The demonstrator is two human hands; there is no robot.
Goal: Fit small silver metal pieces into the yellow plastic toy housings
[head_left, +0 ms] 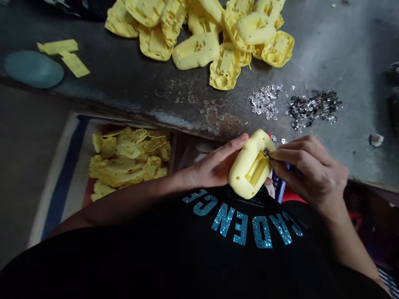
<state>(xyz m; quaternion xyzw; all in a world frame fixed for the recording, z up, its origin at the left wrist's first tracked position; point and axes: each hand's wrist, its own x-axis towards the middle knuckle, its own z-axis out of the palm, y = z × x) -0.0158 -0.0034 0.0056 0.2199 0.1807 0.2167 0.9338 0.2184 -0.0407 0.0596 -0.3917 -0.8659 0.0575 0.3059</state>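
Observation:
My left hand (218, 166) is closed round a yellow plastic casing (245, 174), thumb along its upper edge. The casing is tilted, and a long rectangular recess in it faces up. A small dark metal clip (266, 153) sits at the upper end of that recess, pinched between the fingertips of my right hand (307, 168). Whether the clip is seated in the casing I cannot tell. Beyond my hands on the bench lie a heap of silvery metal clips (266, 101) and a darker heap of metal clips (313, 108).
Many yellow casings (196, 52) are piled on the far side of the dark bench (124, 83). Flat yellow strips (75, 64) lie beside a grey-green oval object (34, 69). Below the bench edge, at left, a container holds more yellow parts (127, 162).

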